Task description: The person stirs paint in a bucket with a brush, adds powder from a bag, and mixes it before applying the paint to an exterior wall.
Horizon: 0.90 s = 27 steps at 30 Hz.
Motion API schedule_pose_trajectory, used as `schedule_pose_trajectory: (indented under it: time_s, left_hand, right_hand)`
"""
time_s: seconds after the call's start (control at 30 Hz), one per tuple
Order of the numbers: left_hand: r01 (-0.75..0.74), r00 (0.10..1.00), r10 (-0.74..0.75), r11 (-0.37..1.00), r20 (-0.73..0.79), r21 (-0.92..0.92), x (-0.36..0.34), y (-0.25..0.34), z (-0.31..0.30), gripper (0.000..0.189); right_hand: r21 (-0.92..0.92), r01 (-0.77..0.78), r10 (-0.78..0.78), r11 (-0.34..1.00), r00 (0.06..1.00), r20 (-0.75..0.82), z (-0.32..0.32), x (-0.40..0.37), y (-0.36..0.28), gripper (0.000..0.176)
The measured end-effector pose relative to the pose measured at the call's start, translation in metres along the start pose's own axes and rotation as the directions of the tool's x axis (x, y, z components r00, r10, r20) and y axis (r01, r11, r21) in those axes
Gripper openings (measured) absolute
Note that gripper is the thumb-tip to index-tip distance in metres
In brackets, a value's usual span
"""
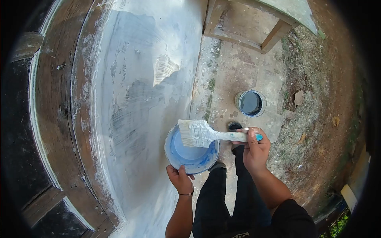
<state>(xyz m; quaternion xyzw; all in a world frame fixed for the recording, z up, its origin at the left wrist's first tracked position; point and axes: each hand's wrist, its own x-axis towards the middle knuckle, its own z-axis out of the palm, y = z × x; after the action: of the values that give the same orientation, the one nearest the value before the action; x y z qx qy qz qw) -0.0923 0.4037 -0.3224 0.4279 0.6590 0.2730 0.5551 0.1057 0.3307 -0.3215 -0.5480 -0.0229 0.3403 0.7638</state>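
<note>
My left hand (181, 179) grips the near rim of a round tub of light blue paint (174, 154), which is streaked with darker blue inside. My right hand (256, 150) is closed round the handle of a wide paintbrush (198, 133). White paint coats its bristles and ferrule, and the handle ends in a blue tip. The bristles are over the tub and point left, hiding part of its far side. Left of the tub stands a wall (135, 91) with patchy white and grey-blue paint.
A second container of grey-blue paint (251, 103) stands on the paved floor (234, 71) ahead. Beyond it is a wooden table or bench (274, 35). A dark wooden frame (59, 99) borders the wall at left. Bare soil (321, 99) lies to the right.
</note>
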Motion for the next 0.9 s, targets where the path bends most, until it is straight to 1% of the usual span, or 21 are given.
schedule_pose_trajectory:
  time_s: [0.07, 0.1, 0.13, 0.2, 0.23, 0.27, 0.3, 0.33, 0.4, 0.47, 0.53, 0.57, 0.63, 0.67, 0.7, 0.73, 0.77, 0.8, 0.83, 0.9]
  left_hand:
    - [-0.007, 1.000, 0.007, 0.997, -0.008, -0.072, -0.006, -0.008, -0.014, 0.015]
    - [-0.009, 1.000, 0.007, 0.997, -0.021, -0.071, -0.010, -0.013, -0.019, 0.015]
    - [-0.019, 1.000, 0.018, 0.998, -0.018, -0.055, -0.015, -0.017, -0.022, 0.015]
    - [0.019, 0.996, -0.023, 0.999, -0.088, -0.046, -0.029, -0.020, -0.024, 0.019]
    - [0.055, 0.994, -0.059, 0.997, -0.088, -0.051, -0.034, -0.020, -0.030, 0.022]
    - [0.090, 0.991, -0.095, 0.994, -0.090, -0.054, -0.039, -0.020, -0.033, 0.026]
    - [0.100, 0.985, -0.114, 0.989, -0.130, -0.109, -0.044, -0.017, -0.028, 0.032]
    - [0.091, 0.986, -0.103, 0.992, -0.133, -0.092, -0.046, -0.018, -0.029, 0.032]
    - [0.163, 0.978, -0.165, 0.986, -0.124, -0.023, -0.052, -0.025, -0.042, 0.034]
    - [0.162, 0.982, -0.160, 0.987, -0.097, 0.018, -0.054, -0.034, -0.057, 0.031]
    - [0.199, 0.976, -0.193, 0.979, -0.096, 0.053, -0.059, -0.036, -0.065, 0.026]
    - [0.199, 0.977, -0.195, 0.979, -0.086, 0.047, -0.060, -0.036, -0.068, 0.026]
    - [0.207, 0.974, -0.199, 0.976, -0.108, 0.072, -0.065, -0.034, -0.073, 0.021]
    - [0.201, 0.976, -0.194, 0.978, -0.098, 0.062, -0.069, -0.034, -0.077, 0.021]
    - [0.182, 0.981, -0.175, 0.980, -0.089, 0.084, -0.071, -0.035, -0.082, 0.020]
    - [0.160, 0.985, -0.152, 0.981, -0.081, 0.106, -0.074, -0.033, -0.085, 0.019]
    - [0.149, 0.987, -0.142, 0.984, -0.075, 0.096, -0.076, -0.030, -0.088, 0.019]
    - [0.149, 0.987, -0.142, 0.984, -0.069, 0.097, -0.079, -0.027, -0.091, 0.018]
    - [0.148, 0.988, -0.143, 0.984, -0.063, 0.099, -0.083, -0.023, -0.093, 0.017]
    - [0.117, 0.992, -0.113, 0.989, -0.052, 0.089, -0.088, -0.019, -0.096, 0.016]
  right_hand:
    - [0.297, -0.064, 0.078, 0.953, 0.996, -0.037, -0.003, 0.015, 0.012, 0.021]
    - [0.352, -0.071, 0.079, 0.933, 0.997, -0.010, -0.001, 0.024, 0.025, 0.024]
    - [0.369, -0.068, 0.079, 0.927, 0.997, -0.017, 0.002, 0.034, 0.039, 0.024]
    - [0.537, -0.161, 0.172, 0.828, 0.985, 0.030, 0.014, 0.055, 0.075, 0.023]
    - [0.554, -0.160, 0.171, 0.817, 0.985, 0.032, 0.021, 0.064, 0.096, 0.023]
    - [0.604, -0.208, 0.206, 0.769, 0.976, 0.073, 0.030, 0.071, 0.119, 0.023]
    - [0.648, -0.256, 0.240, 0.717, 0.964, 0.116, 0.035, 0.078, 0.141, 0.023]
    - [0.663, -0.255, 0.242, 0.704, 0.963, 0.114, 0.038, 0.083, 0.163, 0.023]
    - [0.700, -0.274, 0.300, 0.659, 0.950, 0.089, 0.042, 0.085, 0.200, 0.022]
    - [0.695, -0.255, 0.322, 0.672, 0.946, 0.036, 0.034, 0.082, 0.220, 0.023]
    - [0.675, -0.243, 0.365, 0.697, 0.930, -0.042, 0.025, 0.077, 0.218, 0.023]
    - [0.670, -0.236, 0.356, 0.704, 0.933, -0.046, 0.024, 0.076, 0.213, 0.023]
    - [0.572, -0.164, 0.280, 0.804, 0.953, -0.120, 0.027, 0.070, 0.186, 0.024]
    - [0.568, -0.154, 0.265, 0.809, 0.957, -0.118, 0.031, 0.068, 0.171, 0.024]
    - [0.427, -0.062, 0.155, 0.902, 0.970, -0.187, 0.041, 0.065, 0.154, 0.023]
    - [0.274, 0.032, 0.035, 0.961, 0.971, -0.237, 0.052, 0.061, 0.137, 0.022]
    - [0.275, 0.045, 0.020, 0.960, 0.973, -0.230, 0.064, 0.056, 0.119, 0.022]
    - [0.105, 0.136, -0.113, 0.985, 0.974, -0.197, 0.078, 0.049, 0.102, 0.019]
    - [-0.064, 0.232, -0.239, 0.971, 0.960, -0.142, 0.092, 0.042, 0.087, 0.016]
    - [-0.286, 0.339, -0.368, 0.896, 0.928, -0.052, 0.115, 0.027, 0.063, 0.010]
